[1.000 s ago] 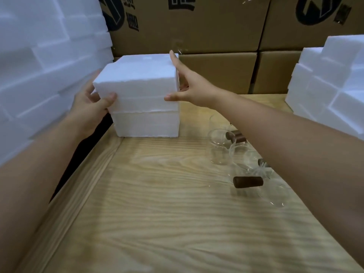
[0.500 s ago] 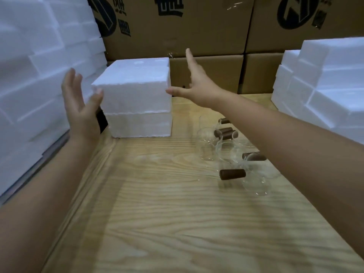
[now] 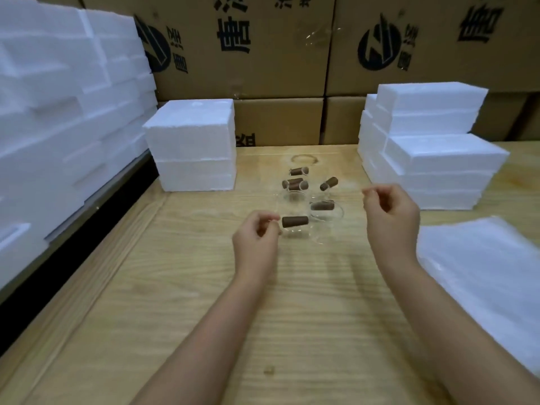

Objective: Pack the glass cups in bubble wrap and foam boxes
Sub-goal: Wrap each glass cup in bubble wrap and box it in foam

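left hand [image 3: 257, 236] and right hand [image 3: 390, 217] hover, fingers [image 3: 264, 220] loosely curled, empty, over fragile, slick glass cups [image 3: 325, 214] likely best lifted by their brown handles [image 3: 295, 221].

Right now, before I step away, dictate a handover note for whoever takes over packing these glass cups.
Left hand: loosely curled, empty, just beside the nearest clear glass cup with a brown handle.
Right hand: loosely curled, empty, above the wooden table.
Other clear glass cups sit unwrapped mid-table; five brown handles show in all.
Clear bubble wrap sheets lie at right, stacked white foam boxes behind them.
Done: one closed white foam box stands back left; contents hidden.
Left: wrap each cup, then box it.
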### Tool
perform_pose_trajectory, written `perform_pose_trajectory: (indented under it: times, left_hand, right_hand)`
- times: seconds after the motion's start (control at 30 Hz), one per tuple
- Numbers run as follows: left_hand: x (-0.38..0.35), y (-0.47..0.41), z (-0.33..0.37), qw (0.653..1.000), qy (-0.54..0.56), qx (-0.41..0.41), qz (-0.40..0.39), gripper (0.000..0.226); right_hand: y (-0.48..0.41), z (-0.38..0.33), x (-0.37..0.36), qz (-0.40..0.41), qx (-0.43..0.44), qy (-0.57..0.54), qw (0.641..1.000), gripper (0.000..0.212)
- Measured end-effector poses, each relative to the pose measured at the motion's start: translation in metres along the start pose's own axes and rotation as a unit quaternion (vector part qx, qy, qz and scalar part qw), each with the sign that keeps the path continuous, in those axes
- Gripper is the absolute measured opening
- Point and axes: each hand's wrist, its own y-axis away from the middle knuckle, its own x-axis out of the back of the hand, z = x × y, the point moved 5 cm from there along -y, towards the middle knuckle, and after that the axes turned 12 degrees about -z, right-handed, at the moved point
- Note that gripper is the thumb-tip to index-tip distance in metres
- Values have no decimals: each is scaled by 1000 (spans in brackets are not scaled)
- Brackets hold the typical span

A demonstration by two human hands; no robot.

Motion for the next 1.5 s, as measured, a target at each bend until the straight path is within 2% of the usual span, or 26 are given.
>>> perform_pose_trajectory:
  times: [0.1, 0.2, 0.27, 0.33, 0.4, 0.47, 0.6, 0.7, 0.8, 0.87, 0.93, 1.03, 1.1, 1.13, 1.2, 1.27, 1.3, 1.37, 1.47, 1.5]
  left_hand:
    - [-8, 6, -15, 998, -20, 59, -18, 29]
    - [-4, 6, -16, 997, -57, 50, 10, 24]
    - [-6, 4, -15, 997, -70, 37, 4, 20]
    - [-11, 1, -18, 997, -57, 40, -25, 30]
    - [-14, -1, -18, 997, -50, 33, -52, 35]
    - [-15, -2, -17, 996, -60, 16, -62, 28]
    - [-17, 0, -12, 993, -88, -11, -75, 12]
    - [-23, 8, -5, 987, -86, -31, -129, 18]
    - [-32, 16, 2, 975, -43, -44, -213, 16]
    - [-36, 20, 2, 965, -55, -47, -252, 19]
    - [-38, 22, 0, 961, -78, -54, -258, 24]
    - [-33, 21, -1, 975, -90, -55, -197, 27]
    - [-27, 18, -2, 981, -107, -46, -154, 44]
    - [-27, 16, -4, 982, -99, -31, -161, 58]
    - [-30, 15, -7, 972, -72, 3, -226, 76]
    - [-36, 18, -8, 957, -49, 15, -285, 71]
    - [-36, 19, -8, 957, -33, 13, -288, 65]
    - [-34, 19, -6, 970, -7, -6, -243, 58]
    - [-28, 17, -1, 988, -10, -56, -144, 58]
    - [-28, 18, 0, 989, -9, -69, -127, 60]
  right_hand:
    - [23, 32, 6, 19, -90, -9, 996, 21]
    - [26, 49, 3, -5, -122, 2, 992, 17]
    - [23, 53, 2, -18, -123, 3, 992, 15]
    - [21, 52, -6, -56, -102, 4, 993, 14]
    - [20, 50, -18, -114, -83, 3, 990, 23]
    - [20, 49, -29, -157, -77, 22, 984, 36]
    - [20, 49, -35, -165, -79, 34, 983, 44]
    - [20, 48, -34, -179, -80, 33, 980, 46]
    - [25, 46, -37, -208, -82, 7, 975, 58]
    - [29, 45, -40, -236, -80, 1, 968, 64]
    - [30, 46, -39, -255, -85, -11, 963, 64]
    - [30, 45, -37, -286, -93, -75, 951, 52]
    - [31, 44, -36, -322, -85, -101, 937, 45]
    - [31, 44, -35, -337, -81, -109, 932, 44]
    - [30, 43, -32, -364, -75, -127, 919, 46]
    - [31, 42, -31, -395, -67, -151, 904, 54]
    - [31, 42, -31, -402, -65, -162, 899, 57]
    - [31, 38, -32, -377, -48, -164, 910, 48]
    - [29, 29, -30, -259, 5, -94, 961, 13]
    - [29, 27, -29, -221, 22, -56, 973, 14]
